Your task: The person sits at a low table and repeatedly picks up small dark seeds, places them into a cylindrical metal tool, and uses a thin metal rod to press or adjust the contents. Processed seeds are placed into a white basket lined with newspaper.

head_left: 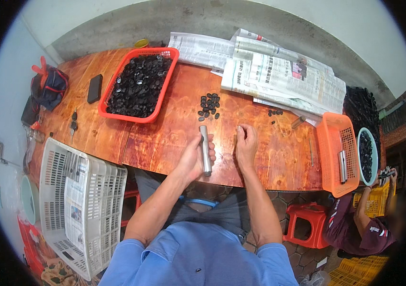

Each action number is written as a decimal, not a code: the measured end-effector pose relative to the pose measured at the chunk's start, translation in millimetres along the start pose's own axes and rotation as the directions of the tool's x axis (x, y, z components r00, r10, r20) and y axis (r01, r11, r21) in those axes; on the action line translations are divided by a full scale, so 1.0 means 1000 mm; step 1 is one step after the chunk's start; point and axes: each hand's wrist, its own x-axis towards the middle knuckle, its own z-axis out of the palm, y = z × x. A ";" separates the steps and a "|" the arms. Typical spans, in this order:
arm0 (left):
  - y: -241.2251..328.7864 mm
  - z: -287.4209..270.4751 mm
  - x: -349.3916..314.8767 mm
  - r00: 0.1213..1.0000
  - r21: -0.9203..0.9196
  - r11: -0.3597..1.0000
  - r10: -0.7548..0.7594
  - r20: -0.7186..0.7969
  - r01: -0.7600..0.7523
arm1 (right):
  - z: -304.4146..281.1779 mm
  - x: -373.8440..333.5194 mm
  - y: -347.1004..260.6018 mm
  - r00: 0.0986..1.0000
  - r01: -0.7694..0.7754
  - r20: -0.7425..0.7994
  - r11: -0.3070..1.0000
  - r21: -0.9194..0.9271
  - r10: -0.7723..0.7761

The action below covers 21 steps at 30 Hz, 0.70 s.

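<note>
A shiny metal tube (205, 151) lies across the palm of my left hand (193, 158), whose fingers are wrapped round it near the table's front edge. To its right, my right hand (246, 145) rests at the tabletop with its fingers curled in. Whatever those fingers may pinch is hidden. Just beyond both hands sits a loose cluster of small black oval caps (209, 106). A red plastic basket (153, 118), full of similar black pieces (139, 86), stands farther off to the left.
Newspapers (269, 71) cover the back of the wooden table (174, 143). At right, an orange basket (335, 162) holds metal tubes (342, 167) beside a pale blue basin (373, 143). A white crate (99, 209) stands at lower left. A co-worker (365, 229) sits near a red stool (306, 224).
</note>
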 end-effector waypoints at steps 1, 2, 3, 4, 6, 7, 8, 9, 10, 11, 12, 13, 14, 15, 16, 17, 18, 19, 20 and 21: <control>0.000 -0.004 0.001 1.000 -0.012 1.000 0.007 0.000 -0.007 | -0.001 -0.001 -0.002 1.000 -0.018 0.009 1.000 0.011 0.018; 0.002 -0.003 0.001 1.000 -0.021 1.000 0.018 0.000 -0.018 | -0.002 0.000 -0.005 0.999 -0.035 0.018 0.999 0.025 0.035; 0.004 -0.004 0.000 1.000 -0.031 0.999 0.029 0.000 -0.029 | -0.002 0.001 -0.006 0.998 -0.052 0.027 0.998 0.040 0.051; 0.006 -0.002 -0.003 0.999 -0.025 0.999 0.041 0.021 -0.041 | -0.003 0.000 -0.004 0.997 -0.068 0.031 0.997 0.042 0.067; 0.009 0.006 -0.010 0.996 -0.016 0.998 0.065 0.068 -0.064 | -0.004 0.000 -0.004 0.996 -0.084 0.044 0.995 0.045 0.082; 0.010 0.012 -0.015 0.993 0.017 0.995 0.098 0.068 -0.099 | -0.004 0.000 -0.004 0.995 -0.092 0.051 0.995 0.046 0.090; 0.009 0.019 -0.022 0.989 0.049 0.990 0.130 0.069 -0.134 | -0.004 -0.001 -0.002 0.994 -0.101 0.057 0.994 0.043 0.098; 0.008 0.021 -0.025 0.984 0.081 0.982 0.162 0.072 -0.168 | -0.003 -0.001 -0.001 0.995 -0.092 0.048 0.995 0.044 0.089; 0.006 0.020 -0.027 0.971 0.125 0.968 0.204 0.121 -0.218 | -0.002 -0.001 -0.003 0.996 -0.083 0.040 0.996 0.045 0.081; 0.004 0.022 -0.029 0.957 0.194 0.941 0.253 0.143 -0.277 | -0.002 0.000 -0.003 0.997 -0.072 0.032 0.996 0.044 0.071; 0.001 0.029 -0.034 0.939 0.260 0.906 0.299 0.168 -0.335 | -0.002 0.000 -0.005 0.996 -0.084 0.033 0.995 0.055 0.082; -0.001 0.031 -0.037 0.919 0.324 0.862 0.342 0.196 -0.390 | -0.003 0.000 -0.006 0.995 -0.096 0.034 0.993 0.066 0.094; -0.003 0.029 -0.039 0.904 0.364 0.830 0.359 0.233 -0.423 | -0.003 -0.001 -0.007 0.994 -0.108 0.037 0.991 0.077 0.105; -0.004 0.027 -0.040 0.892 0.398 0.801 0.366 0.265 -0.447 | -0.004 -0.001 -0.007 0.993 -0.116 0.042 0.990 0.078 0.113; -0.005 0.025 -0.042 0.880 0.430 0.770 0.373 0.296 -0.471 | -0.004 -0.001 -0.007 0.992 -0.124 0.047 0.989 0.079 0.120; -0.006 0.023 -0.044 0.866 0.458 0.738 0.378 0.328 -0.496 | -0.004 0.000 -0.007 0.991 -0.130 0.053 0.988 0.079 0.126; -0.007 0.023 -0.047 0.858 0.495 0.703 0.377 0.349 -0.510 | -0.004 0.000 -0.006 0.991 -0.128 0.051 0.989 0.077 0.124; -0.011 0.023 -0.051 0.849 0.526 0.668 0.377 0.370 -0.526 | -0.004 -0.001 -0.003 0.991 -0.126 0.049 0.989 0.075 0.122; -0.015 0.023 -0.055 0.841 0.557 0.631 0.375 0.391 -0.540 | -0.004 -0.002 -0.002 0.992 -0.124 0.044 0.990 0.073 0.121; -0.017 0.024 -0.060 0.832 0.586 0.592 0.371 0.412 -0.554 | -0.004 -0.002 -0.003 0.992 -0.121 0.046 0.990 0.076 0.118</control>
